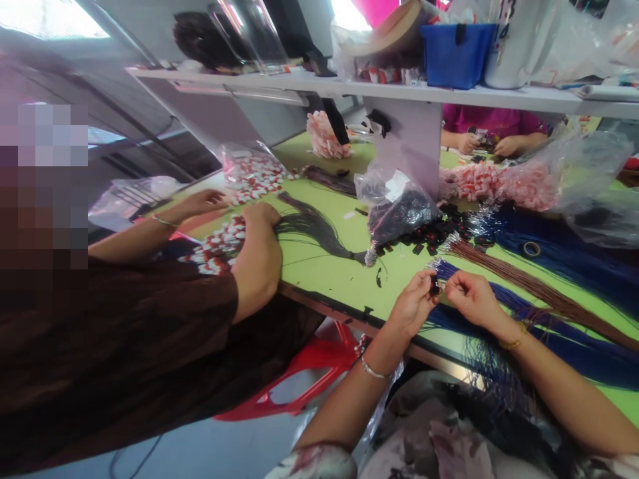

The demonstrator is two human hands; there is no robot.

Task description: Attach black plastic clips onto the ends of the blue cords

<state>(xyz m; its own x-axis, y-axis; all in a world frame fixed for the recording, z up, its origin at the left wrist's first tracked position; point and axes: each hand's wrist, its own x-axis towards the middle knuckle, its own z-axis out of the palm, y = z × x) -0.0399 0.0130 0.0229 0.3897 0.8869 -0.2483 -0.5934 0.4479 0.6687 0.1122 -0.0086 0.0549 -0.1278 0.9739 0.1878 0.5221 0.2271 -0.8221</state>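
Observation:
Between the thumb and fingers of my left hand point(415, 303) is a small black plastic connector housing point(434, 285). My right hand point(469, 296) is closed in a pinch just to the right of it; whatever its fingertips hold is too small to make out. Blue wires point(504, 296) with metal-tipped ends run behind and beneath my hands. Beyond them lies a bundle of brown wires point(529, 273), its crimped ends toward the left. A pile of loose black housings point(426, 236) is scattered on the green tabletop point(329, 266) ahead of my hands.
At my left a co-worker's arm point(259, 259) reaches over red-and-white connectors point(214, 246). Dark wires point(319, 226) lie mid-table, beside a plastic bag of black parts point(399, 209). A shelf point(319, 83) holding a blue bin point(456, 56) spans overhead. Another person's hands point(506, 146) work opposite.

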